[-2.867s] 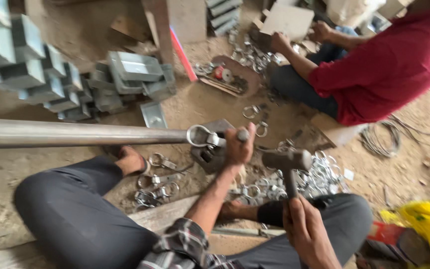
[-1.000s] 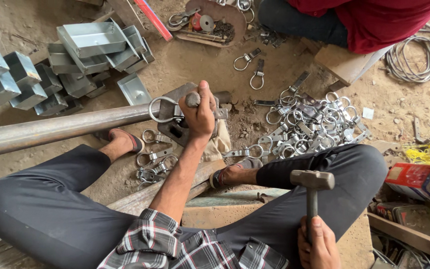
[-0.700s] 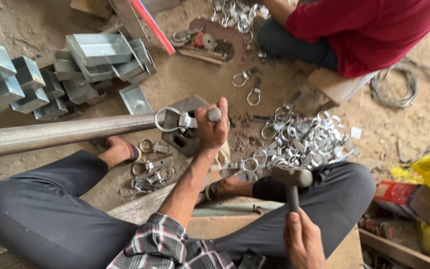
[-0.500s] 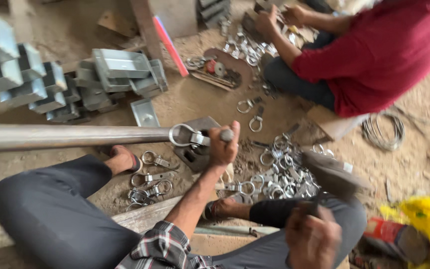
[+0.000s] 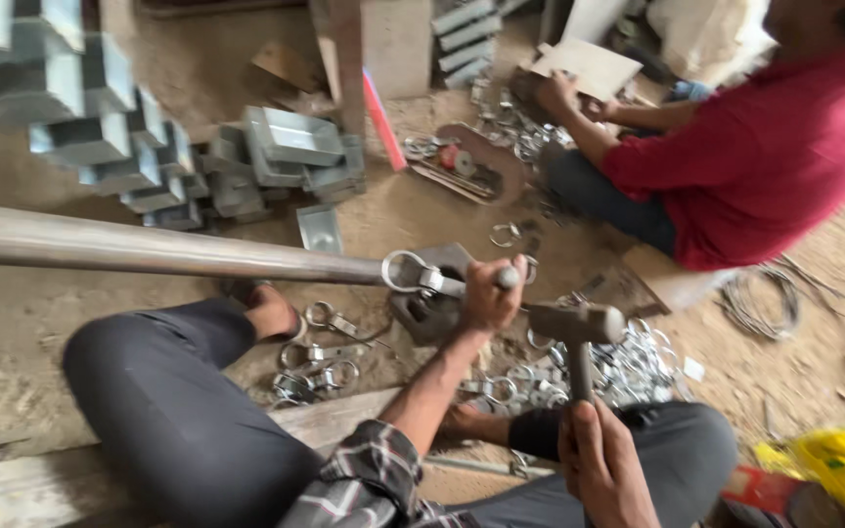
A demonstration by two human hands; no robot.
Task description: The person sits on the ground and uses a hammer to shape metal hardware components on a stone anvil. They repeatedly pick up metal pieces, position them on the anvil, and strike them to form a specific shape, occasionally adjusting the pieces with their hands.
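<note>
Work looks partway done: the left hand (image 5: 489, 293) is closed tight on a ring clamp (image 5: 422, 277) at the long pipe's (image 5: 149, 244) end, the right hand (image 5: 603, 464) grips a raised hammer (image 5: 575, 328), and many clamps (image 5: 628, 362) wait on the dirt floor (image 5: 31, 332).

A dusty dirt floor (image 5: 41, 332) is seen, on which grey metal trays (image 5: 295, 147) are stacked at the upper left. Loose metal ring clamps (image 5: 320, 357) are scattered in front of the seated person, a larger heap of them (image 5: 638, 367) lies to the right, and coiled wire (image 5: 760, 298) is laid further right
</note>
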